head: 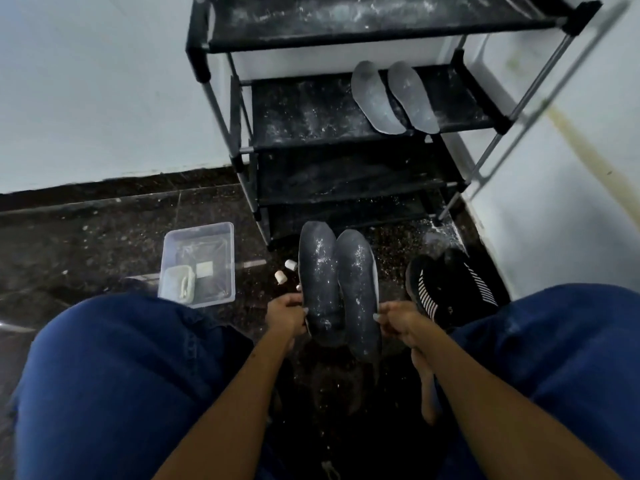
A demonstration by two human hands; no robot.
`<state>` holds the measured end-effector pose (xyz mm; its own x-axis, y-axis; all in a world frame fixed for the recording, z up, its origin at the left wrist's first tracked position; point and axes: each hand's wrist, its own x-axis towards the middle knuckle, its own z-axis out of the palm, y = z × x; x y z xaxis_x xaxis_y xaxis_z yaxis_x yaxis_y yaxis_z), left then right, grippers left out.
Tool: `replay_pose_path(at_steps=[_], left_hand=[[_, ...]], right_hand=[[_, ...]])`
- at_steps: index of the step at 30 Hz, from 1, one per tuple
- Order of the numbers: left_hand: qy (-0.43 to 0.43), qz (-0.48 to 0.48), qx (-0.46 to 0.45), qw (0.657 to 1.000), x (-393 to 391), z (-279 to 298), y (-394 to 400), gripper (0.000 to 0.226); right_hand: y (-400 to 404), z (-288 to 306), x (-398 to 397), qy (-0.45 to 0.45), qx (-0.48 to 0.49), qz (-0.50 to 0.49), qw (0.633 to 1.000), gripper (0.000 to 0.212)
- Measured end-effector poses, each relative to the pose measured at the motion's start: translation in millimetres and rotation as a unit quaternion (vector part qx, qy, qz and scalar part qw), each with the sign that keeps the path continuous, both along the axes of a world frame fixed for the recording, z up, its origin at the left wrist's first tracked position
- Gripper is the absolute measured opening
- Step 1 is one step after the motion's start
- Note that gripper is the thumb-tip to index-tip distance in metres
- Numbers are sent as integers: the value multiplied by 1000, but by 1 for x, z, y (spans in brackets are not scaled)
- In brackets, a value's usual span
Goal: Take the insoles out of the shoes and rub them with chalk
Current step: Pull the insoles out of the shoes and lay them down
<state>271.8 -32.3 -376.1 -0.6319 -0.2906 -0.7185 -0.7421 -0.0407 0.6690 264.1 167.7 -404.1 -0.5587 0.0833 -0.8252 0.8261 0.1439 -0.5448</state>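
Two dark insoles speckled with white chalk are held side by side above the floor, toes pointing away from me. My left hand (285, 315) grips the left insole (318, 282) at its edge near the heel. My right hand (398, 322) grips the right insole (356, 292) the same way. Two short chalk pieces (285, 270) lie on the floor just left of the insoles. A pair of black shoes with striped sides (450, 285) sits on the floor at the right. Two more chalk-dusted grey insoles (393, 97) lie on the rack's second shelf.
A black shoe rack (311, 116), dusted white, stands ahead against the wall. A clear plastic tub (199, 261) holding a smaller container sits on the dark floor to the left. My knees in blue jeans frame both sides. White walls close in at left and right.
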Motion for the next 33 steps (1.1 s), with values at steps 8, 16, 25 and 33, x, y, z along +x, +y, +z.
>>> replay_pose_path(at_steps=[8, 16, 25, 33], left_hand=[[-99, -11, -16, 995, -9, -80, 12, 27], [-194, -7, -38, 980, 3, -157, -10, 24], [-238, -13, -107, 965, 14, -177, -25, 20], [-274, -61, -107, 954, 14, -190, -27, 35]], right_hand=[[-5, -74, -15, -66, 40, -13, 997, 22], [-10, -139, -9, -110, 106, 15, 988, 27], [-15, -172, -1, -137, 152, 93, 974, 21], [-22, -177, -9, -193, 152, 127, 961, 18]])
